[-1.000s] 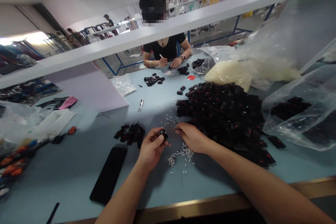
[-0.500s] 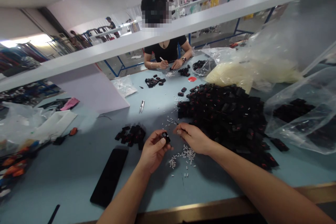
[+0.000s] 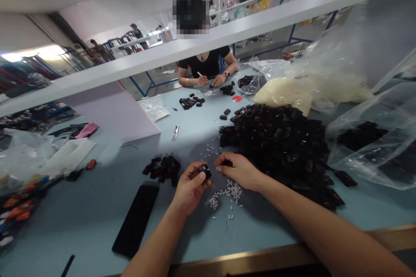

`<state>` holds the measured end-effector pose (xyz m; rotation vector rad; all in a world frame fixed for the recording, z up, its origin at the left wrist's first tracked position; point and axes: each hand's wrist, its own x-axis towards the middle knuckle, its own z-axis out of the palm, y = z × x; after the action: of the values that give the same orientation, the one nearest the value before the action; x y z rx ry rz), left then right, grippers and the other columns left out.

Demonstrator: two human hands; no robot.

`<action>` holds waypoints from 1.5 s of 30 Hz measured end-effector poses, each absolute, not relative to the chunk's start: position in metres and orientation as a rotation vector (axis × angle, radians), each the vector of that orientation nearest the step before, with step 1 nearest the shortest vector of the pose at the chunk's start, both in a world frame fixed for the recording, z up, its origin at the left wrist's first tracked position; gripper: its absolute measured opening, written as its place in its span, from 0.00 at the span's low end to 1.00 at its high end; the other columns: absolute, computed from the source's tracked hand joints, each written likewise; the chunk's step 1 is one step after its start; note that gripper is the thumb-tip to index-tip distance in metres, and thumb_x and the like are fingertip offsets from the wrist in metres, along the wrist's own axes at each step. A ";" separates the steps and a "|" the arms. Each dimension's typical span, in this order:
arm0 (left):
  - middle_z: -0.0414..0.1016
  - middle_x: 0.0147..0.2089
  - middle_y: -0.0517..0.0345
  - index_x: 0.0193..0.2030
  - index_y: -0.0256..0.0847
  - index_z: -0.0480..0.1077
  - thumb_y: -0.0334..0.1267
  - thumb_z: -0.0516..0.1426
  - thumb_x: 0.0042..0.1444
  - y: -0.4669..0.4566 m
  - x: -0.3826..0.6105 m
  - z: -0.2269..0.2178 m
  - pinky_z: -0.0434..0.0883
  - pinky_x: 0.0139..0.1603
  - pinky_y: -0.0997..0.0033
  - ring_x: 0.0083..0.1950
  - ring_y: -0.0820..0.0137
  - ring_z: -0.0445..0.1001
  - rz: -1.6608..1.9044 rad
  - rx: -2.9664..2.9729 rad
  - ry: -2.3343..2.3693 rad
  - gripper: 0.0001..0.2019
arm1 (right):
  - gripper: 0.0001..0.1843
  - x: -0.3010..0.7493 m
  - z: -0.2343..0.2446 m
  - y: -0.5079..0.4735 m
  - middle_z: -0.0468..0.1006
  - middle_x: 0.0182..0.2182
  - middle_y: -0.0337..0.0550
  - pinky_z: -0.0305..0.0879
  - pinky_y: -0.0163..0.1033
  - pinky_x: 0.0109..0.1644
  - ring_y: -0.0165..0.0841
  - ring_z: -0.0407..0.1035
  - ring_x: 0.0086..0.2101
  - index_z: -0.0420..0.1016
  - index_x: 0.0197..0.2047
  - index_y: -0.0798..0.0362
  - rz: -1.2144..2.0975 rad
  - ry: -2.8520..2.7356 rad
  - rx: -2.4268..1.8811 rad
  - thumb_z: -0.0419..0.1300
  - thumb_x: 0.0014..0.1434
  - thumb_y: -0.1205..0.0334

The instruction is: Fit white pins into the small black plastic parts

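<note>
On the blue table [image 3: 81, 207], your left hand [image 3: 190, 186] grips a small black clip [image 3: 204, 170]; your right hand [image 3: 239, 172], just beside it, is pinched shut, perhaps on one of the white pins [image 3: 227, 191] lying beneath.

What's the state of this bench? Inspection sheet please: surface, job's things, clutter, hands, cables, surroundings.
Surface: light blue table, wooden front edge.
Job's things: small black part; loose white pins on the table under the hands; large heap of black parts at right; small pile of black parts at left.
Clutter: black phone, small metal tool, clear plastic bags, one with white pieces.
Hands: left hand grips the small black part; right hand beside it, fingertips pinched, contents too small to tell.
Cables: nothing seen.
Surroundings: co-worker seated opposite; white beam overhead.
</note>
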<state>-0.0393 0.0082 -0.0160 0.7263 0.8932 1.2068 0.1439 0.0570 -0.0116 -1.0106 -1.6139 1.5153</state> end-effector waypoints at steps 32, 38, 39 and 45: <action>0.74 0.38 0.56 0.43 0.40 0.73 0.34 0.66 0.49 0.007 -0.039 -0.017 0.70 0.34 0.70 0.35 0.70 0.74 1.191 0.751 0.860 0.13 | 0.06 0.139 -0.010 0.049 0.76 0.25 0.37 0.69 0.38 0.36 0.30 0.71 0.27 0.75 0.34 0.53 1.674 -1.439 -0.860 0.61 0.54 0.61; 0.73 0.36 0.59 0.43 0.40 0.74 0.34 0.66 0.49 0.007 -0.039 -0.016 0.71 0.35 0.68 0.31 0.73 0.73 1.187 0.734 0.876 0.13 | 0.03 0.140 -0.012 0.052 0.73 0.23 0.36 0.64 0.36 0.33 0.29 0.67 0.26 0.74 0.31 0.53 1.546 -1.502 -0.930 0.62 0.52 0.64; 0.73 0.35 0.59 0.42 0.40 0.74 0.34 0.66 0.49 0.007 -0.039 -0.016 0.71 0.35 0.68 0.30 0.73 0.73 1.185 0.733 0.875 0.13 | 0.02 0.140 -0.013 0.052 0.74 0.23 0.36 0.65 0.36 0.34 0.29 0.68 0.26 0.74 0.32 0.53 1.542 -1.501 -0.926 0.62 0.52 0.64; 0.74 0.38 0.57 0.42 0.40 0.73 0.34 0.65 0.50 0.005 -0.039 -0.016 0.72 0.36 0.67 0.32 0.72 0.73 1.161 0.759 0.846 0.12 | 0.03 0.139 -0.015 0.052 0.76 0.26 0.39 0.69 0.39 0.37 0.32 0.71 0.29 0.75 0.32 0.54 1.622 -1.444 -0.864 0.60 0.52 0.64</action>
<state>-0.0389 0.0053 -0.0162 0.7590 0.8456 1.1611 0.1386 0.0521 -0.0145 -0.8640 -1.4441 1.6221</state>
